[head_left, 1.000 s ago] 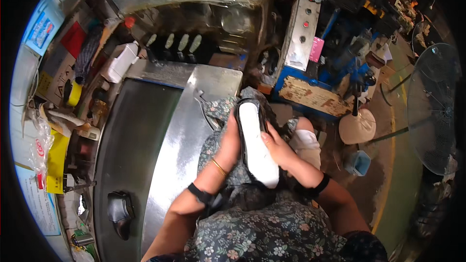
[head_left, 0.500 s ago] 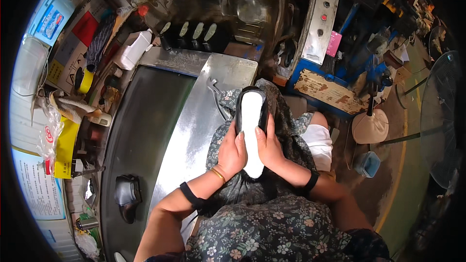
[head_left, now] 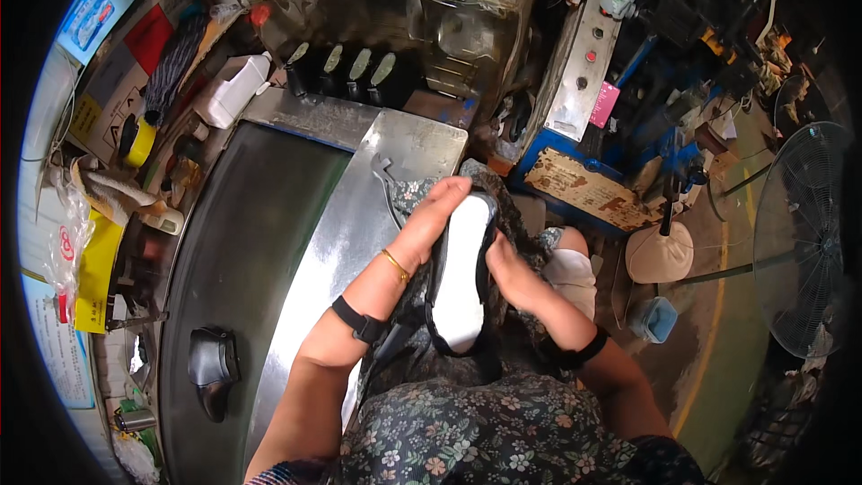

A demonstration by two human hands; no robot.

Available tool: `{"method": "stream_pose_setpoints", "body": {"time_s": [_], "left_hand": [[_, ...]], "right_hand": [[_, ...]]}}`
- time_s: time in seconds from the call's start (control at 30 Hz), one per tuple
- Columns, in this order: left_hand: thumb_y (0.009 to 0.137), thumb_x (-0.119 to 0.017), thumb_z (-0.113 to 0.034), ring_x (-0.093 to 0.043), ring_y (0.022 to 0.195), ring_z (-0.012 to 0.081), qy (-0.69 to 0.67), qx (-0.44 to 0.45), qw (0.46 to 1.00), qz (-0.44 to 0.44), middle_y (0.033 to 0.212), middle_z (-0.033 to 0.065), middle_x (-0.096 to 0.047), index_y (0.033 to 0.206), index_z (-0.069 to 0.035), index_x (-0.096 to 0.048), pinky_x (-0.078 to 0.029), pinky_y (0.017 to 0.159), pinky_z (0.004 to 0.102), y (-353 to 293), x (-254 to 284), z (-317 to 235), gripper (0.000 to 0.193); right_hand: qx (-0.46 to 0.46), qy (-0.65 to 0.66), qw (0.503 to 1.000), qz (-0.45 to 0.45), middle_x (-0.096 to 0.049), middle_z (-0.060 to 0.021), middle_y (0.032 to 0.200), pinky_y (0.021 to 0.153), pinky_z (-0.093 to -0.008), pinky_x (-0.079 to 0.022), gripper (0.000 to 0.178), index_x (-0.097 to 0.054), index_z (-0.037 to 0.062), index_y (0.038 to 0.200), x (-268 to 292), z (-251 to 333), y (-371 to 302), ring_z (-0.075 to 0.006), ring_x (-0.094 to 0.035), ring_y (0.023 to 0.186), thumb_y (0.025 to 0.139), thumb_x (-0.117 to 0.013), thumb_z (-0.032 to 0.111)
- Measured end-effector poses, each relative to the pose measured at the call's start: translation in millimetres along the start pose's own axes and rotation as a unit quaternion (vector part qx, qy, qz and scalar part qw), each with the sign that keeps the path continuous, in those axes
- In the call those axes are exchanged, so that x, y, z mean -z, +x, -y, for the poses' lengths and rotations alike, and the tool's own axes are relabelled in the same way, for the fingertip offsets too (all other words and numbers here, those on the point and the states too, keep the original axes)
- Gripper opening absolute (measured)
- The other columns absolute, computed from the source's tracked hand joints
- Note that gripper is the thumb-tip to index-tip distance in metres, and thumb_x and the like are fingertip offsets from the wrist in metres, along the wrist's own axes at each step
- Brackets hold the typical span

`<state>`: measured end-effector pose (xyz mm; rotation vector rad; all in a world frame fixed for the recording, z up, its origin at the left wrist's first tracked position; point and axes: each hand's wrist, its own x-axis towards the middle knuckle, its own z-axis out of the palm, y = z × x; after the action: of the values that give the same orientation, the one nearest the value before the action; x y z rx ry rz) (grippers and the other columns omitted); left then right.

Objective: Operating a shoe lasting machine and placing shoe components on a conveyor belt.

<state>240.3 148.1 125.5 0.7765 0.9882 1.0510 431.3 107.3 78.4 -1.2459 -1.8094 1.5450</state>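
Note:
Above my lap, both hands grip a black shoe whose long white sole (head_left: 461,283) faces up, with black upper showing along the sides and around the near end. My left hand (head_left: 433,218) wraps the far left side, its fingers over the far end. My right hand (head_left: 514,275) is closed against the right side; its fingertips are partly hidden behind the shoe. Left of me, a black ankle boot (head_left: 213,364) lies on the dark conveyor belt (head_left: 269,242), apart from my hands.
A shiny metal ledge (head_left: 323,260) runs beside the belt, with a wrench (head_left: 386,181) on it. Several black shoe lasts (head_left: 359,67) stand at the back. A blue machine (head_left: 575,162) stands right, near a fan (head_left: 804,238) and a blue bin (head_left: 654,319). Shelves with clutter line the left.
My left hand has moved up to the shoe's far end, and my right hand has shifted slightly right. The shoe has tilted; black upper now shows around its near end. The view has turned slightly.

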Motion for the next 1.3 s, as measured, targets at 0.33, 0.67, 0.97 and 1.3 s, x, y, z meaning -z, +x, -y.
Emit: {"method": "stream_pose_setpoints", "body": {"time_s": [0.33, 0.67, 0.97, 1.3], "left_hand": [[0.099, -0.055, -0.023, -0.053, 0.106, 0.0096, -0.03, -0.034, 0.998, 0.038, 0.115, 0.002, -0.06, 0.124, -0.006, -0.056, -0.042, 0.094, 0.0245, -7.4, -4.3, 15.5, 0.03], [0.097, -0.055, -0.02, -0.055, 0.097, 0.0092, 0.064, -0.068, 0.996, 0.0, 0.106, 0.001, -0.06, 0.121, -0.006, -0.057, -0.045, 0.086, 0.0248, -6.0, -3.0, 13.4, 0.027], [0.086, -0.071, -0.03, -0.042, 0.131, 0.0341, 0.373, -0.341, 0.86, 0.071, 0.138, 0.0194, -0.047, 0.129, -0.01, -0.055, -0.034, 0.108, 0.0427, -45.9, -85.5, -15.2, 0.05], [0.092, -0.064, -0.015, -0.059, 0.079, 0.0077, 0.179, -0.111, 0.97, -0.117, 0.093, 0.0033, -0.068, 0.114, -0.006, -0.064, -0.049, 0.072, 0.0232, -61.6, 51.4, 58.1, 0.024]], "right_hand": [[0.132, 0.088, 0.982, -0.101, -0.059, -0.0026, 0.115, 0.099, -0.0294, -0.039, 0.039, -0.053, 0.0046, 0.128, 4.2, 40.7, 49.6, -0.0147, -0.054, 0.109, 0.104, -0.04, 0.032], [0.128, -0.016, 0.976, -0.174, -0.055, -0.0103, 0.13, 0.104, -0.033, -0.035, 0.034, -0.048, 0.0057, 0.134, -5.3, 57.8, 34.5, -0.0216, -0.05, 0.122, 0.102, -0.042, 0.016], [0.066, 0.261, 0.963, -0.015, -0.058, -0.0099, 0.124, 0.1, -0.0327, -0.042, 0.053, -0.048, 0.0017, 0.133, 102.6, 61.9, -17.6, -0.0184, -0.055, 0.116, 0.102, -0.039, 0.044], [-0.249, 0.394, 0.857, -0.22, -0.064, -0.0112, 0.112, 0.093, -0.0386, -0.049, 0.055, -0.054, 0.0001, 0.125, 101.2, -70.0, -170.7, -0.0252, -0.063, 0.102, 0.08, -0.062, 0.031]]}}
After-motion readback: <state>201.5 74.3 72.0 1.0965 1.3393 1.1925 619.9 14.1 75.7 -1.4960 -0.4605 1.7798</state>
